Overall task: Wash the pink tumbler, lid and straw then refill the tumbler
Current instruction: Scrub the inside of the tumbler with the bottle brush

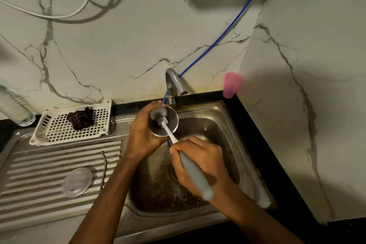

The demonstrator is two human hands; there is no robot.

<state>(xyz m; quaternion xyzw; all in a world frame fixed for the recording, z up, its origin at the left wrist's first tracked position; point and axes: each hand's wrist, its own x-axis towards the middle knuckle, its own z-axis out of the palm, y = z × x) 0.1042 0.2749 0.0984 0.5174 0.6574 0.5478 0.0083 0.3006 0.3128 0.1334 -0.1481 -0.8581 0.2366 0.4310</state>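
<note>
The left hand (141,134) is wrapping its fingers round the tumbler (174,123), holding it tilted just below the tap (174,81) and over the sink (233,125), mouth turned up toward the camera. Only the steel inside is showing; the outer wall is hiding behind the fingers. The right hand (207,156), nearer the person than the tap, is gripping the grey handle of the brush (193,173) and is pointing its bristle head down into the tumbler's mouth. No water is visibly running from the tap.

The lid (77,182) and the straw (105,170) are lying just beside each other on the draining board (39,164), well to the left of the tap and lower. Whether they are washed I cannot tell. A pink cup (232,85), blurred, is standing on the counter just right of the tap, against the wall.

The likeliest trouble, as I am judging it, is the tumbler slipping: one hand is holding it while the brush is pushing against it, so a hard shove could drive it out of the fingers and down into the sink. The bristles could also be flicking dirty water over the rim. The left forearm is passing close to the straw, so a wide swing could be sending it, or the lid, sliding off the draining board
</note>
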